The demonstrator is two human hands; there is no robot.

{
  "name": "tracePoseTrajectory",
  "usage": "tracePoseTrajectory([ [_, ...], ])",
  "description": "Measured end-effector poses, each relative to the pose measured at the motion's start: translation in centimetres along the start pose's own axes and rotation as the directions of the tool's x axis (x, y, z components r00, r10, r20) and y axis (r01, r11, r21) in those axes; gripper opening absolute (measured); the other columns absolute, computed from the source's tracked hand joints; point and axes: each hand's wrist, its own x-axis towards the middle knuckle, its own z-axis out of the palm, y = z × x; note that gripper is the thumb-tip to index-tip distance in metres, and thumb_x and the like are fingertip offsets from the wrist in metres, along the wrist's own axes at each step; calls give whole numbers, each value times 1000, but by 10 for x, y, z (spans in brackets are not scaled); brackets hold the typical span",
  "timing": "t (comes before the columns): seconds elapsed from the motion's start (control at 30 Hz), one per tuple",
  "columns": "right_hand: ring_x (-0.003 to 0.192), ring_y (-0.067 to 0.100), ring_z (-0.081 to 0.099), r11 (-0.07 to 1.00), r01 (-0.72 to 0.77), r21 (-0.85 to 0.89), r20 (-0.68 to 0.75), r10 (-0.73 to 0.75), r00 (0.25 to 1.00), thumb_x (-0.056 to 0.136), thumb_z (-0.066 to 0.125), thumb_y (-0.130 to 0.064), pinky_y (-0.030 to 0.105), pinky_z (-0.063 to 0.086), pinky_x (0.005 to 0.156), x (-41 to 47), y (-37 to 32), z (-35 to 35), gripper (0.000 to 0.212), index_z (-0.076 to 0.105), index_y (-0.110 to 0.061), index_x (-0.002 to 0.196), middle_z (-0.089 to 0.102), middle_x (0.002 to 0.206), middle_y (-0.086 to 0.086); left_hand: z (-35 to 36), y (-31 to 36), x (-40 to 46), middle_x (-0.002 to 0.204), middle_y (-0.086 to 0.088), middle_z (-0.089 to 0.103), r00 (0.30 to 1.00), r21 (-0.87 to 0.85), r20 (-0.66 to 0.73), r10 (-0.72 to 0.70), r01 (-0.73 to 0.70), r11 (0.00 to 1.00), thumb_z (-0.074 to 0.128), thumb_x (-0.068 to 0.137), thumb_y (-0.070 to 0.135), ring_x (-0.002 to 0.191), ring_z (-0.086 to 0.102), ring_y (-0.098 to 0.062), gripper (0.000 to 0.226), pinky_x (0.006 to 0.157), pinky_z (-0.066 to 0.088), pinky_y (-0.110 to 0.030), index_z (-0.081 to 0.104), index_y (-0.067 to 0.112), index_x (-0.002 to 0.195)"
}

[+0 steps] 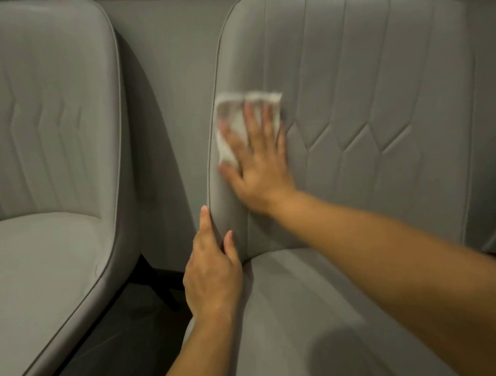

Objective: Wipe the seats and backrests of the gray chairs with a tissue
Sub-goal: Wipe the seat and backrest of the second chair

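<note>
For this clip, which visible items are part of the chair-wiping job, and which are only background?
Part of the job:
- white crumpled tissue
- right gray padded chair
- left gray padded chair
- right hand pressing the tissue flat
- left hand gripping the chair's side edge

Background:
- gray wall
- dark floor

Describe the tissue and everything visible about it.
The tissue is a white, crumpled paper sheet, folded into a rough rectangle with soft, uneven edges. It lies flat against the left side of the right-hand chair's backrest, near the piped edge. The right hand presses it there with spread fingers, covering its lower right part; the upper and left portions show. It looks slightly blurred. The left hand does not touch it.
</note>
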Motion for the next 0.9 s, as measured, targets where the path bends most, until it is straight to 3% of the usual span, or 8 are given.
tracePoseTrajectory([
  [0.1, 151, 40, -15, 976, 214, 41, 145, -218, 965, 94, 40, -59, 65, -7, 117, -49, -7, 14, 70, 18, -36, 156, -5, 167, 9, 0, 2, 1, 140, 3, 52, 1000, -24, 12, 6, -6, 1000, 44, 98, 47, 106, 63, -23, 67, 77, 51, -41, 8, 41, 153],
  [0.23, 151, 42, 2, 890, 426, -163, 141, -406, 903, 95, 43, -59, 63, -9, 116, -18, 20, -1, 66, 26, -38, 155, 15, 166, 10, 0, 1, 1, 142, 2, 50, 999, -12, 34, 4, -4, 1000, 54, 93, 38, 108, 62, -25, 76, 80, 51, -42, 9, 37, 154],
  [0.3, 151, 40, -3, 890, 366, -273, 176, -328, 928, 98, 25, -59, 61, -19, 112, 33, 45, -25, 64, 15, -38, 157, 9, 167, 8, 0, 0, 1, 143, 1, 48, 999, 5, 50, -1, 1, 1000, 56, 92, 36, 109, 61, -25, 79, 81, 50, -41, 9, 33, 155],
  [0.4, 152, 39, -6, 924, -88, -371, 9, 98, 995, 98, 7, -60, 63, -13, 114, 116, 96, -73, 65, 3, -38, 158, -1, 168, 2, 1, 0, 0, 143, 3, 48, 998, 0, 68, -7, 7, 1000, 57, 92, 37, 110, 60, -22, 80, 82, 50, -39, 8, 32, 155],
  [0.47, 153, 37, -5, 896, -206, -393, -28, 213, 977, 98, 7, -62, 64, -8, 117, 140, 118, -99, 65, 4, -39, 158, 2, 168, 1, 1, 1, 1, 144, 2, 47, 997, -1, 73, -14, 14, 1000, 58, 92, 37, 111, 59, -24, 81, 82, 50, -41, 8, 32, 155],
  [0.57, 152, 37, -10, 936, -109, -335, 52, 134, 990, 100, 14, -60, 61, -7, 119, 115, 112, -93, 65, 0, -37, 159, -4, 168, 4, 0, 0, 2, 144, 0, 47, 995, 5, 89, -34, 34, 999, 60, 90, 40, 110, 60, -28, 85, 83, 52, -45, 7, 32, 155],
  [0.73, 152, 41, -7, 941, 71, -330, 168, -15, 986, 95, 38, -62, 60, -3, 120, -31, 107, -36, 75, 8, -35, 159, -4, 167, 8, -1, 3, 3, 147, 1, 45, 992, -18, 111, -53, 55, 998, 62, 89, 46, 114, 59, -30, 89, 84, 52, -47, 3, 36, 155],
  [0.9, 152, 39, -5, 905, 261, -336, 334, -144, 931, 94, 34, -68, 67, 2, 117, -72, 113, -33, 72, 16, -39, 158, 1, 168, 6, -1, 3, 1, 148, 2, 43, 996, -27, 95, -3, 6, 1000, 60, 91, 46, 115, 58, -25, 93, 85, 51, -42, -12, 47, 150],
])
